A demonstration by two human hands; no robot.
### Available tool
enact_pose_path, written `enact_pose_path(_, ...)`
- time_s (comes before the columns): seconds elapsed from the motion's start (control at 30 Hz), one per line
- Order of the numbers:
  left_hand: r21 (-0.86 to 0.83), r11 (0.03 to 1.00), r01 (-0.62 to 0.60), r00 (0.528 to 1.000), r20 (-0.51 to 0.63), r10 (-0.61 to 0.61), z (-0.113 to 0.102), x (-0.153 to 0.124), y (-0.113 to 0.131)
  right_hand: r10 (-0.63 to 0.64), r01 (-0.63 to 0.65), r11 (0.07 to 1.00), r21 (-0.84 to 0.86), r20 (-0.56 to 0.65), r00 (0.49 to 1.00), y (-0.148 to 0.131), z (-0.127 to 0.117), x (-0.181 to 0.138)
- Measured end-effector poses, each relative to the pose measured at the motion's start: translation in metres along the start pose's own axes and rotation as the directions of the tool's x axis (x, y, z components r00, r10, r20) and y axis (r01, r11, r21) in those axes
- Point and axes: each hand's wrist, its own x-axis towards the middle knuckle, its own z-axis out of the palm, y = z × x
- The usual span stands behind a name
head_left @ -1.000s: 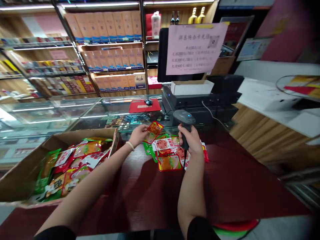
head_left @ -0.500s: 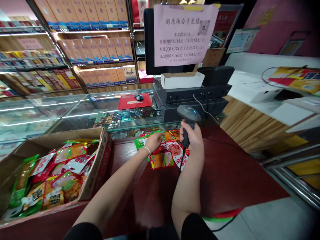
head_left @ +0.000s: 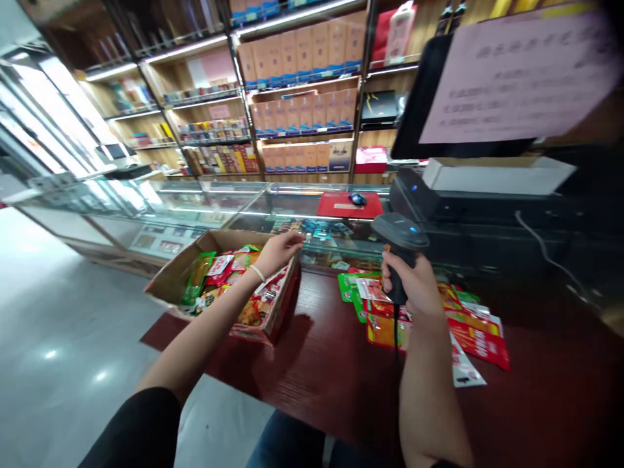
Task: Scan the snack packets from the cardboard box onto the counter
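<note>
My right hand [head_left: 414, 283] is closed around the handle of a black barcode scanner [head_left: 400, 235], held upright with a blue light on its head. Its cord hangs down along my forearm. Beneath and beside it, a pile of snack packets [head_left: 380, 309], red, green and white, lies on the dark red counter. My left hand [head_left: 280, 252], a pale band at the wrist, hovers over the right rim of a cardboard box [head_left: 166, 289]. Its fingers are loosely extended, and nothing shows in them. More snack packets [head_left: 221, 268] fill the box, partly hidden by my left forearm.
Behind the counter [head_left: 316, 383] runs a glass display case [head_left: 205, 195]. A red mouse pad [head_left: 336, 205] with a mouse [head_left: 358, 199] lies on it. At right stand a monitor with a pink sign [head_left: 502, 84] and a white tray [head_left: 497, 177]. Boxed goods line the shelves.
My left hand has left the packet pile and moved left to the box. My right hand still grips the scanner. The view has swung left, showing more packets on the counter.
</note>
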Motion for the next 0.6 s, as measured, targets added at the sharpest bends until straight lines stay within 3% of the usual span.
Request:
enact_pose_path(0.13, 0.158, 0.978, 0.135, 0.99, -0.073, -0.125, -0.039, -0.021, -0.064, 0.044, -0.044, 0.999, -0.002, 0.089, 0.995, 0.008, 0.033, -0.004)
enact_pose_path(0.27, 0.309, 0.908, 0.281, 0.959, -0.072, -0.273, -0.051, -0.04, -0.111, 0.078, -0.076, 0.997, -0.016, 0.156, 0.985, 0.02, 0.054, -0.004)
enact_pose_path(0.43, 0.508, 0.834, 0.217, 0.959, 0.05, -0.28, -0.041, -0.052, -0.133, 0.112, -0.102, 0.993, -0.054, 0.235, 0.965, 0.04, 0.067, -0.001)
enact_pose_path(0.6, 0.577, 0.792, 0.197, 0.934, 0.134, -0.33, -0.036, -0.055, -0.139, 0.141, -0.117, 0.988, -0.104, 0.264, 0.954, 0.052, 0.078, 0.0)
